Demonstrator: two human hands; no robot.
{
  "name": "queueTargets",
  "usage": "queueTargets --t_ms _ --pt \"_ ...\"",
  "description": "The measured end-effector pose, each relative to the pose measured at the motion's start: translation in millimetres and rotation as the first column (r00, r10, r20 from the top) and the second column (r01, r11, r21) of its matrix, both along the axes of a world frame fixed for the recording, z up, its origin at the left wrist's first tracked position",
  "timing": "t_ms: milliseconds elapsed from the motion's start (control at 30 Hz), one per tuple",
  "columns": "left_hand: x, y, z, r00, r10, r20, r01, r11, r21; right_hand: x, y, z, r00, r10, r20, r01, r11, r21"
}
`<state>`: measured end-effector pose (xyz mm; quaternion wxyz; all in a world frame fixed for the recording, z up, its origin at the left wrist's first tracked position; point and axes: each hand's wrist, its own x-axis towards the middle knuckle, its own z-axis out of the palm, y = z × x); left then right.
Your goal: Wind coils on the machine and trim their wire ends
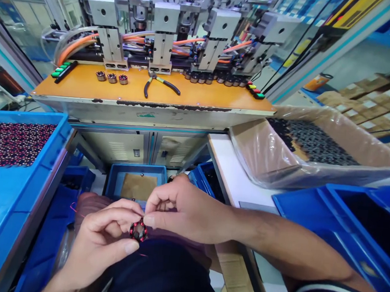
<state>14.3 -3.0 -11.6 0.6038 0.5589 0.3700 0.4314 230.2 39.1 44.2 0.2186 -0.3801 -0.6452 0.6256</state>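
My left hand (pixel 103 237) grips a small motor stator (pixel 139 230), a dark ring with red copper windings, between thumb and fingers above my lap. At the ring's upper edge, my right hand (pixel 179 210) is closed in a pinch, with thumb and forefinger meeting there. Whatever lies between those right fingertips is too small to make out. A thin red wire end (pixel 73 206) shows at the left, near my leg.
Ahead is a machine with an orange worktop (pixel 192 94), bearing pliers (pixel 161 85) and several stators (pixel 111 78). A blue crate (pixel 56 128) of wound stators stands left. At right are a plastic-lined box (pixel 261 155) of dark parts and blue bins (pixel 332 206). A blue tray (pixel 113 180) sits low ahead.
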Motion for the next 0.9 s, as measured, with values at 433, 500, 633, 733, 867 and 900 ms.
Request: queueTargets --t_ms 433,500,633,733,867,900 --pt "-4 -3 -12.5 0.979 -0.146 0.141 0.159 0.983 -0.087 5 -6 -1.0 0.994 0.111 -0.005 -0.109 0.983 0.151" --pt "-2 -2 -12.3 0.972 -0.152 0.177 0.168 0.983 -0.076 5 -8 -3.6 0.994 0.097 -0.047 -0.089 0.985 0.147" --pt "2 1 -12.0 0.967 -0.136 0.213 0.151 0.987 -0.057 6 -11 -6.7 0.992 0.064 -0.107 -0.05 0.99 0.131" --pt "5 2 -13.9 0.971 -0.107 0.215 0.116 0.993 -0.028 5 -14 -6.7 0.992 0.043 -0.115 -0.029 0.992 0.119" --pt "5 1 -14.0 0.973 -0.102 0.209 0.113 0.993 -0.041 8 -18 -5.0 0.996 0.059 -0.067 -0.048 0.986 0.16" --pt "5 1 -13.1 0.971 -0.107 0.215 0.122 0.991 -0.055 11 -18 -4.6 0.995 0.091 -0.034 -0.082 0.976 0.201"
